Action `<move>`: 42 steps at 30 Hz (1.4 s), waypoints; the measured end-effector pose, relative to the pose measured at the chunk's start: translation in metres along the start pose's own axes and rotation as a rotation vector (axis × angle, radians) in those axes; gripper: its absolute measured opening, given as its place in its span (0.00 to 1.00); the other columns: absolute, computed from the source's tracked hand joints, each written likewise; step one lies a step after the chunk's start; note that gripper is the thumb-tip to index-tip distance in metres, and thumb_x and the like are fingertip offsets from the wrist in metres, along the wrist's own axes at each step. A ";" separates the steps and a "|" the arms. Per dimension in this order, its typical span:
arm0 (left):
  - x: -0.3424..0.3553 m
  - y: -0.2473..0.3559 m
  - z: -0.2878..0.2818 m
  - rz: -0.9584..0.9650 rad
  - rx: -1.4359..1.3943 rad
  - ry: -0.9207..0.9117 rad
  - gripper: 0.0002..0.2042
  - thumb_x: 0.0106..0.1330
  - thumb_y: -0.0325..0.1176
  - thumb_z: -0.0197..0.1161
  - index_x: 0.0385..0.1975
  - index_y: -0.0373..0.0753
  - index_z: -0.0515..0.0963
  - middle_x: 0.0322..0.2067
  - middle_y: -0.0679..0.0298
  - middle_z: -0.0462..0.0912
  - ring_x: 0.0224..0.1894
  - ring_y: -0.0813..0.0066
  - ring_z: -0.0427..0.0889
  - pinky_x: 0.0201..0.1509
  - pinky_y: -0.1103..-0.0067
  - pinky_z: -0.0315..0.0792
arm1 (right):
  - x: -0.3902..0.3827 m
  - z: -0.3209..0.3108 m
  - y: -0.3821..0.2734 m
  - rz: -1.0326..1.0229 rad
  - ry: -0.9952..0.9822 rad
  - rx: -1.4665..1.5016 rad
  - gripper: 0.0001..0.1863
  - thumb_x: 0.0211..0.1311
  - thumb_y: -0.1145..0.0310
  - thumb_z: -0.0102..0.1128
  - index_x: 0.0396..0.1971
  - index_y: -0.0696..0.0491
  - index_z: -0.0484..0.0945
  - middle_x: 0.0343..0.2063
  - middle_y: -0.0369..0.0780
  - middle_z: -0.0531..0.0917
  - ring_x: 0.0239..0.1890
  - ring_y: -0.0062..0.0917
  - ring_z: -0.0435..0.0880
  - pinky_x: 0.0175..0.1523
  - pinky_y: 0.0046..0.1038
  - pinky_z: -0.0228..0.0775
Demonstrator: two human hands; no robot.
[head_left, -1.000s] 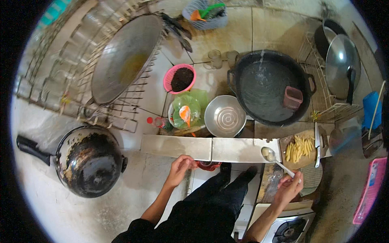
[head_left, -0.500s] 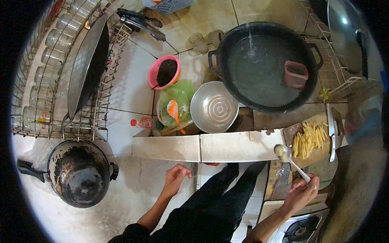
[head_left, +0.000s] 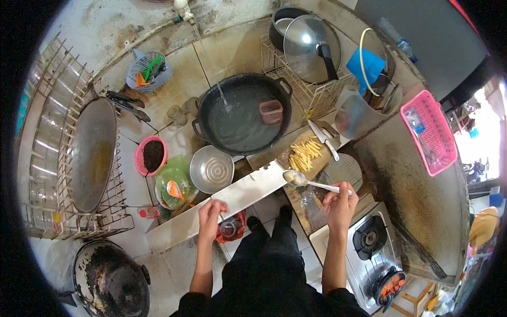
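My right hand (head_left: 339, 203) grips a metal spoon (head_left: 327, 187) with pale pieces, possibly peeled garlic, in its bowl, beside a wooden cutting board (head_left: 288, 156) of cut pale-yellow sticks (head_left: 304, 154) and a knife (head_left: 330, 148). My left hand (head_left: 211, 214), fingers loosely curled and empty, is by the white tiled ledge (head_left: 243, 193). Beyond it sit a steel bowl (head_left: 212, 170), a green plastic bag (head_left: 170, 182) and a large dark pan (head_left: 237, 134) under running water, a pink container (head_left: 271, 112) inside.
A wire rack (head_left: 47, 158) and blackened pot (head_left: 111, 280) are at left. At right are a stove (head_left: 380, 214) with a small pan of red-orange food (head_left: 391, 285), pink basket (head_left: 428, 132) and lid (head_left: 311, 47). A red bag (head_left: 232, 227) lies near my feet.
The view has swung to the right, bringing more stove, the pink basket and the tap into sight. My right hand still carries the spoon, now just below the cutting board's sticks.
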State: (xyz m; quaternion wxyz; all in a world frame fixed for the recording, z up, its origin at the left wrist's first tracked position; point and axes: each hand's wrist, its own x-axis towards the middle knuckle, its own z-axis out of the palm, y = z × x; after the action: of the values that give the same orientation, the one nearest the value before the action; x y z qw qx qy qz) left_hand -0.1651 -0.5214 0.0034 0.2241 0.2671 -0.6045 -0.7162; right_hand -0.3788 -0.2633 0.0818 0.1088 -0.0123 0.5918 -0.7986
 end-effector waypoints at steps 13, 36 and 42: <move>0.018 0.017 -0.019 0.010 0.158 -0.322 0.12 0.69 0.33 0.52 0.29 0.31 0.74 0.29 0.65 0.79 0.32 0.81 0.76 0.40 0.81 0.71 | -0.037 0.012 -0.026 -0.049 0.015 -0.051 0.17 0.71 0.61 0.41 0.28 0.57 0.70 0.11 0.39 0.74 0.08 0.19 0.68 0.13 0.18 0.57; 0.056 -0.018 0.132 -0.238 0.109 -0.854 0.04 0.62 0.26 0.61 0.28 0.36 0.74 0.29 0.66 0.78 0.33 0.81 0.75 0.43 0.82 0.70 | -0.090 -0.083 -0.023 -0.040 0.457 0.163 0.16 0.71 0.61 0.43 0.32 0.59 0.71 0.13 0.42 0.76 0.10 0.21 0.70 0.16 0.21 0.62; 0.025 -0.028 0.205 -0.231 0.163 -1.043 0.04 0.60 0.22 0.62 0.27 0.36 0.73 0.30 0.65 0.77 0.33 0.80 0.74 0.41 0.82 0.68 | -0.121 -0.142 -0.030 -0.108 0.588 0.179 0.16 0.71 0.61 0.42 0.33 0.60 0.71 0.15 0.43 0.77 0.10 0.20 0.71 0.16 0.20 0.63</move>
State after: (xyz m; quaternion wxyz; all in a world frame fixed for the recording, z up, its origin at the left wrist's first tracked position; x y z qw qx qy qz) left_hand -0.3178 -0.3794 -0.0009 -0.2073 -0.0428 -0.6559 -0.7245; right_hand -0.2867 -0.0981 0.0807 -0.1090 0.1971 0.5236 -0.8216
